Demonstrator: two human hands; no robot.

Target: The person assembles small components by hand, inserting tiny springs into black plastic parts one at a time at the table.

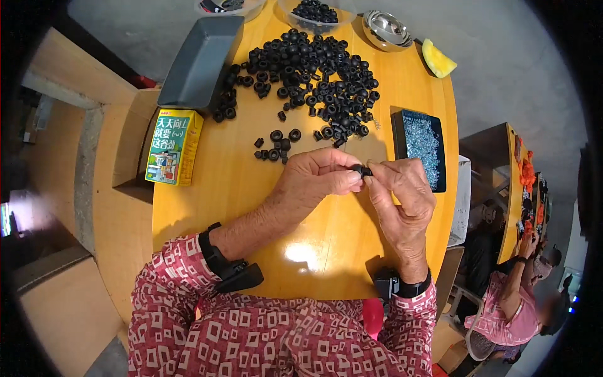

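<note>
Nearest me, two patterned red sleeves (173, 276), a dark band at each wrist. Just past them, both hands meet above the yellow wooden table (226, 204), right of its midline. Left hand (317, 174): thumb and forefinger pinching the left side of a small black part (362, 170). Right hand (402, 188): thumb and forefinger pinching its right side.

The part: stubby, round-bodied, dark all over with a faint sheen. I cannot tell if it is one piece or two pressed together. As far as I can see, its long axis runs left to right, from one fingertip pair to the other, about level; the ends are partly covered, so I cannot say which leads.

Beyond the left hand, a small cluster of black pieces (276, 147), some ring-like with open centres. Beyond the right, a black tray (397, 135) of clear bluish beads (421, 147).

Farther: a large heap of similar black parts (314, 78), a grey tray (198, 66) to its left, a metal bowl (379, 39) and a yellow melon wedge (438, 61) to its right.
</note>
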